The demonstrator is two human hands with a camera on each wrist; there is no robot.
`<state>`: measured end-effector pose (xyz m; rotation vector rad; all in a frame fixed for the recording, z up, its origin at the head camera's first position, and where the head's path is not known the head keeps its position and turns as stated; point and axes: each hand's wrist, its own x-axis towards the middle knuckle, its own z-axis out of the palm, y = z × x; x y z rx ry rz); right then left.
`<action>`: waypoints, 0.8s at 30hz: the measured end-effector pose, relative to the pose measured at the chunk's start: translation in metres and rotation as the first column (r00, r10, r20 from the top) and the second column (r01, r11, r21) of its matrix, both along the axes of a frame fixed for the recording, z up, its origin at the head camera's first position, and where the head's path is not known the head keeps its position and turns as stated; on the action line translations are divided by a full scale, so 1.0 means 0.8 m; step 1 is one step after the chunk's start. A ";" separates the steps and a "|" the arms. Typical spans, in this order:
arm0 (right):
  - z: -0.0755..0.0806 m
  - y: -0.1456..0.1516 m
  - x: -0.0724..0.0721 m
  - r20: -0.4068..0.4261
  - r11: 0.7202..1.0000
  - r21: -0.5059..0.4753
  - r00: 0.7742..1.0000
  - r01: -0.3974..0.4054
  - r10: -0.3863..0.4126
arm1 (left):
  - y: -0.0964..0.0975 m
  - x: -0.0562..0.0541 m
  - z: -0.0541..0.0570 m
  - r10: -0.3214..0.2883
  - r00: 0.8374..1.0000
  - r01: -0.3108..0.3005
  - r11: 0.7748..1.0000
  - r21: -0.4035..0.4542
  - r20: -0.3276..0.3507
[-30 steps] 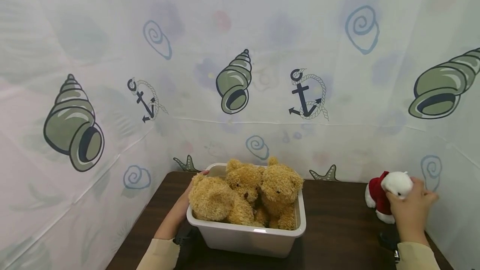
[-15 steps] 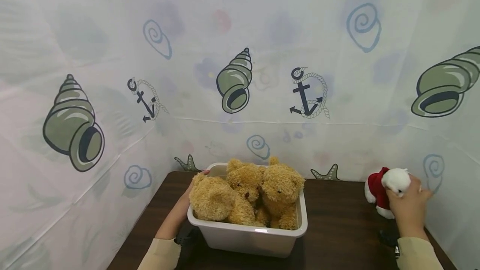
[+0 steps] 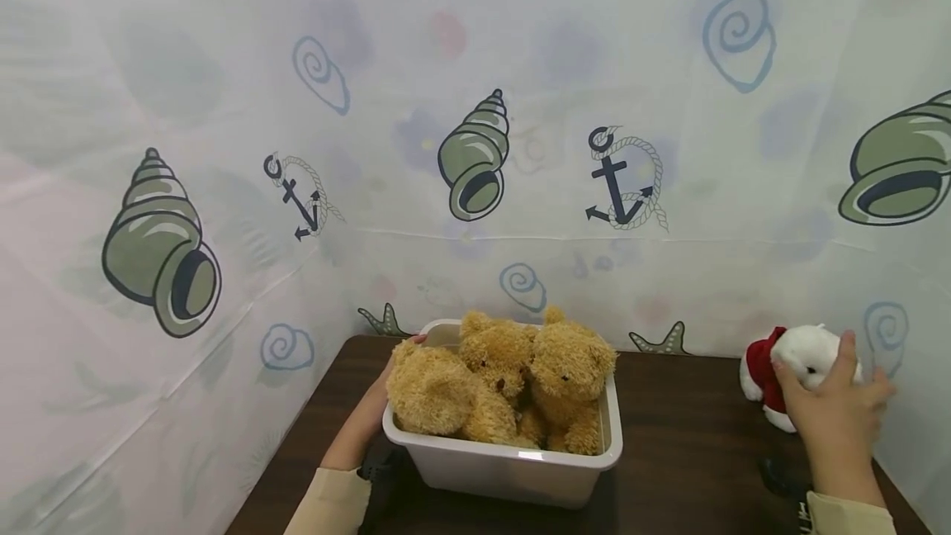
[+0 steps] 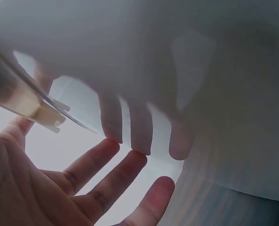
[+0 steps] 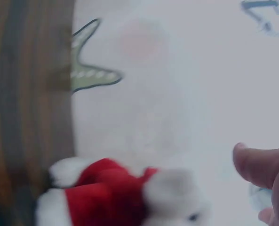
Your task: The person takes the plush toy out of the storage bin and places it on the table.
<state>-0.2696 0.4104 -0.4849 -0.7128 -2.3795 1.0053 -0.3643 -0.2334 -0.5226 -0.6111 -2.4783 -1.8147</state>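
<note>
In the head view, a white bin [image 3: 513,469] holds several shaggy golden-brown teddy bears [image 3: 568,362]. My left hand [image 3: 371,403] is at the bin's left side. The left wrist view shows its extended fingers [image 4: 118,174] touching the pale outer wall [image 4: 130,56] with their tips. At the far right sits a white plush animal [image 3: 768,370] in red clothes with white trim. My right hand [image 3: 835,411] is beside its head, thumb and fingers spread. In the right wrist view the thumb [image 5: 257,165] stands apart from the red-clad plush [image 5: 111,197].
A dark brown wooden table [image 3: 676,428] carries the bin and the white plush. Pale fabric walls [image 3: 565,188] printed with shells, anchors and starfish enclose the back and both sides.
My right hand's fingers have spread away from the white plush's head, and the plush stays on the table. The head view has shifted slightly. My left hand remains at the bin.
</note>
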 end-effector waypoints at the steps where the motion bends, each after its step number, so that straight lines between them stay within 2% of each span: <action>1: 0.008 -0.006 0.004 -0.008 1.000 0.001 1.000 0.005 -0.005 | 0.000 0.002 -0.001 -0.013 1.000 0.013 1.000 0.015 0.002; 3: 0.022 -0.018 0.013 -0.018 1.000 0.021 1.000 0.001 0.000 | -0.001 0.007 -0.004 -0.029 1.000 0.029 0.999 0.029 0.003; 5: 0.039 -0.032 0.023 -0.035 0.998 0.049 0.999 -0.035 0.036 | 0.000 0.008 -0.006 -0.033 0.999 0.032 0.999 0.044 0.015; 9: 0.073 -0.068 0.041 -0.054 0.988 0.091 0.990 -0.123 0.128 | 0.005 0.006 -0.002 0.003 0.994 -0.013 0.996 0.087 0.111; 11: 0.087 -0.089 0.048 -0.069 0.979 0.082 0.979 -0.185 0.191 | 0.009 0.001 0.003 0.021 0.987 -0.043 0.989 0.140 0.158; 12: 0.093 -0.099 0.051 -0.074 0.972 0.063 0.971 -0.225 0.229 | 0.009 -0.002 0.004 0.038 0.986 -0.060 0.989 0.132 0.161; 14: 0.103 -0.120 0.058 -0.100 0.951 0.008 0.946 -0.310 0.309 | 0.009 -0.006 0.005 0.032 0.989 -0.049 0.992 0.116 0.143; 18: 0.116 -0.153 0.075 -0.203 0.848 -0.147 0.854 -0.510 0.479 | 0.008 -0.016 0.001 0.015 0.995 -0.022 0.997 0.074 0.099; 21: 0.124 -0.171 0.078 -0.297 0.743 -0.205 0.764 -0.637 0.573 | 0.010 -0.020 0.004 0.008 0.991 -0.024 0.993 0.115 0.133; 22: 0.127 -0.178 0.078 -0.316 0.714 -0.210 0.737 -0.668 0.597 | 0.011 -0.021 0.004 0.015 0.989 -0.034 0.991 0.128 0.149; 24: 0.132 -0.191 0.074 -0.343 0.655 -0.212 0.683 -0.725 0.645 | 0.011 -0.021 0.005 -0.011 0.986 -0.017 0.986 0.166 0.166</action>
